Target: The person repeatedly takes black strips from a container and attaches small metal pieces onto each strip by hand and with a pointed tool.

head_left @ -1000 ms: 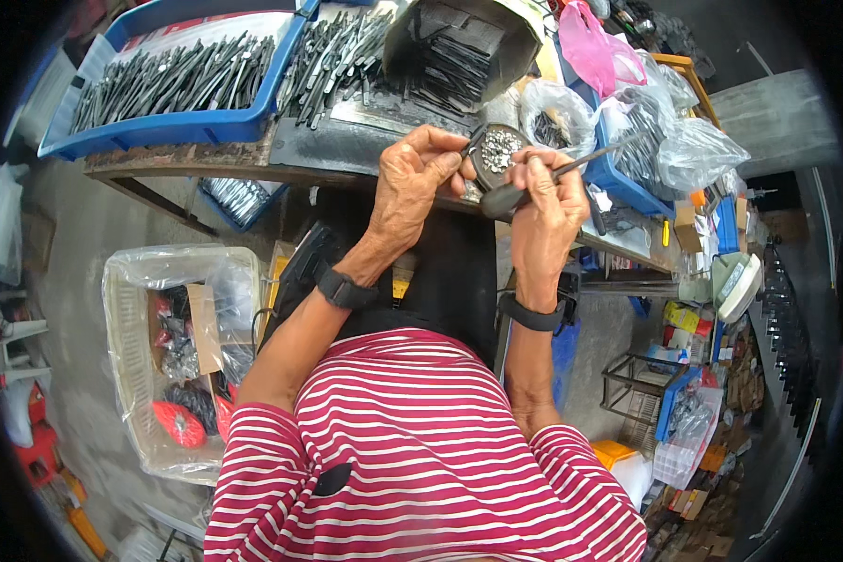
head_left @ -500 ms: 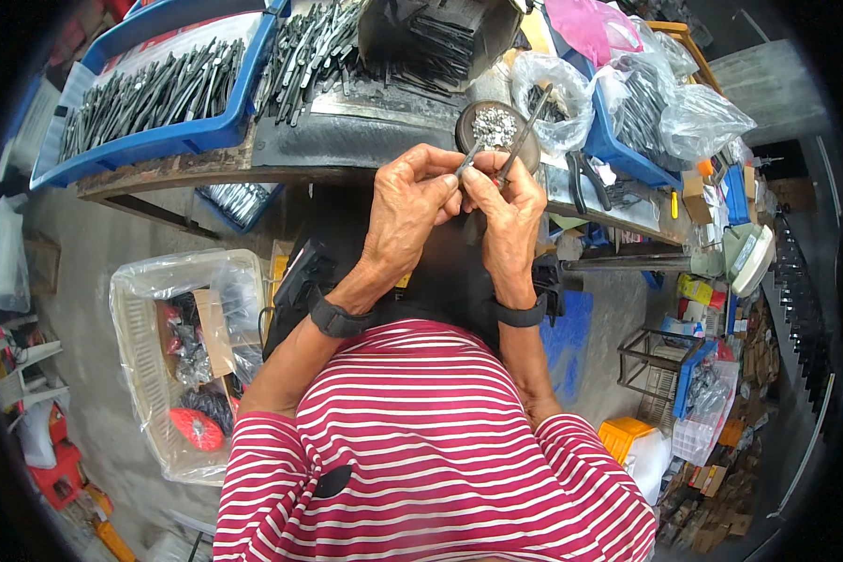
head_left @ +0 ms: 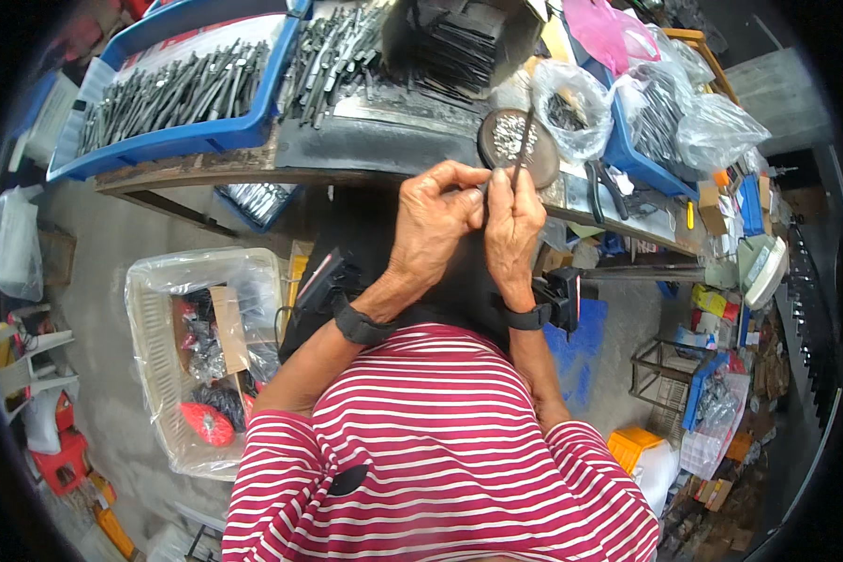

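Note:
My right hand [head_left: 513,229] is closed round a slim dark rod-like tool [head_left: 524,145]; its far end reaches over a round brown dish [head_left: 550,170]. Small silvery pieces [head_left: 512,137] fill the middle of that dish. Just to the left, my left hand [head_left: 436,220] is closed in a pinch, its fingertips close to the right hand's. A slim grey piece shows only slightly between the left fingertips, mostly hidden by them. Both hands are above the near edge of the workbench [head_left: 365,155].
Dark slim metal parts lie in a blue tray [head_left: 183,138] and in a loose pile [head_left: 332,56]. An open container [head_left: 412,47] holds more. Right of the dish are a clear bag [head_left: 571,131], black-handled pliers [head_left: 606,187] and a blue bin [head_left: 642,159]. A lined crate [head_left: 155,356] stands on the floor.
The dark tool in my right hand has swung more upright, its tip now over the dish. The left hand's grey piece has become mostly hidden. The whole view has shifted slightly.

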`<state>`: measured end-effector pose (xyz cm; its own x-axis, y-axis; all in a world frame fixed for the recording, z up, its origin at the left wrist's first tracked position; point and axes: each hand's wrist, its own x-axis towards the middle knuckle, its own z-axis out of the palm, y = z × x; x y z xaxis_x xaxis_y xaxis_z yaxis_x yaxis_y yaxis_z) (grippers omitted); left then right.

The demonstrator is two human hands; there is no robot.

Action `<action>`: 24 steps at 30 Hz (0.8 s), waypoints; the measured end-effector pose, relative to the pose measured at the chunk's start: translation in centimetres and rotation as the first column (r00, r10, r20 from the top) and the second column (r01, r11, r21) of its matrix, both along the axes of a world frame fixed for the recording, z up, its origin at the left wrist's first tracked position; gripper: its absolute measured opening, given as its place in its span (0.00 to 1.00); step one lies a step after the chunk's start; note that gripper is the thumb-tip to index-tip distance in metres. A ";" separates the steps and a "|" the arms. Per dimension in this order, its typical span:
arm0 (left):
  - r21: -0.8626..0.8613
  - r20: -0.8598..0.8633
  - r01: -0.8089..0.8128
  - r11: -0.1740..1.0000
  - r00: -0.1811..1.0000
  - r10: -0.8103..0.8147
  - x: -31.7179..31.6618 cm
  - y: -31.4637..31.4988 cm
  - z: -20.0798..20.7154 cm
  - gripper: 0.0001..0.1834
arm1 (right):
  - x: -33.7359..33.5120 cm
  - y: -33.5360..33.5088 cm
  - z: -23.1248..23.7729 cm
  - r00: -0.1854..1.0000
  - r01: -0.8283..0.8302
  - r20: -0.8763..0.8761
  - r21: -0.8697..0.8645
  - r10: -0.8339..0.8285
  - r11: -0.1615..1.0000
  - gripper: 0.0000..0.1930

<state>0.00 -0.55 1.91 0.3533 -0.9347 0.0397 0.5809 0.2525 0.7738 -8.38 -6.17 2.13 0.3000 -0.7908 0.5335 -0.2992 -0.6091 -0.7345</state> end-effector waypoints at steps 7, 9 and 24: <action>0.003 0.040 0.018 1.000 0.999 -0.018 0.1 0.1 -0.1 0.09 | 0.3 0.3 -0.2 0.996 -0.033 0.083 0.144 0.021 0.989 0.14; 0.037 0.088 -0.004 0.999 0.996 0.000 0.2 0.1 0.1 0.09 | 0.3 0.2 -0.4 0.994 -0.052 0.108 0.236 0.027 0.970 0.15; -0.284 0.792 -0.598 0.749 0.294 0.535 10.0 -5.8 0.8 0.21 | -1.9 -0.3 -0.3 0.940 -0.280 0.316 0.509 0.125 0.814 0.11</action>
<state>9.99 -6.34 2.68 0.6337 -0.5265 0.5668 -0.5568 0.1982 0.8067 -10.32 -6.43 1.86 0.4001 -0.9087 0.1190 0.0308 -0.1165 -0.9927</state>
